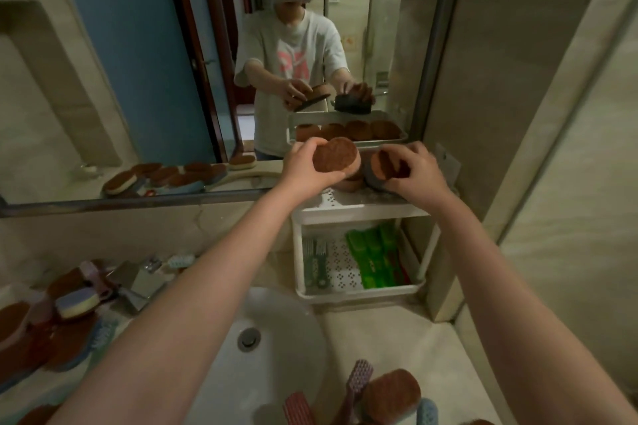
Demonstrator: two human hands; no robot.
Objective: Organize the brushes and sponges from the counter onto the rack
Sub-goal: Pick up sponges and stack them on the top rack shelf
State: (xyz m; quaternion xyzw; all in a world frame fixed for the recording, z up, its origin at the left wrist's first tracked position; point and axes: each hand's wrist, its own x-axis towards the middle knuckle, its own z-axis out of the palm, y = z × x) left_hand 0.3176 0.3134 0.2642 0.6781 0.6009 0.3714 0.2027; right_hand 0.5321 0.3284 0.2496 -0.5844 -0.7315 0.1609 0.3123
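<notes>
Left hand [303, 169] grips brown sponge [336, 155] above rack [359, 210]; right hand [418, 173] grips grey-backed sponge [382, 166].

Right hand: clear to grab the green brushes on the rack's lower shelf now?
Probably not yet: the right hand grips a sponge on the top shelf. The green brushes lie uncovered below, so the way looks free once it lets go.

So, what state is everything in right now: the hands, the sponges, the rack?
Left hand: gripping a brown-topped sponge, raised over the top shelf.
Right hand: gripping a grey-based sponge at the top shelf; contact unclear.
Rack: upright, green brushes lying on the lower shelf.
Counter sponges: piled left of the sink, not yet racked.
</notes>
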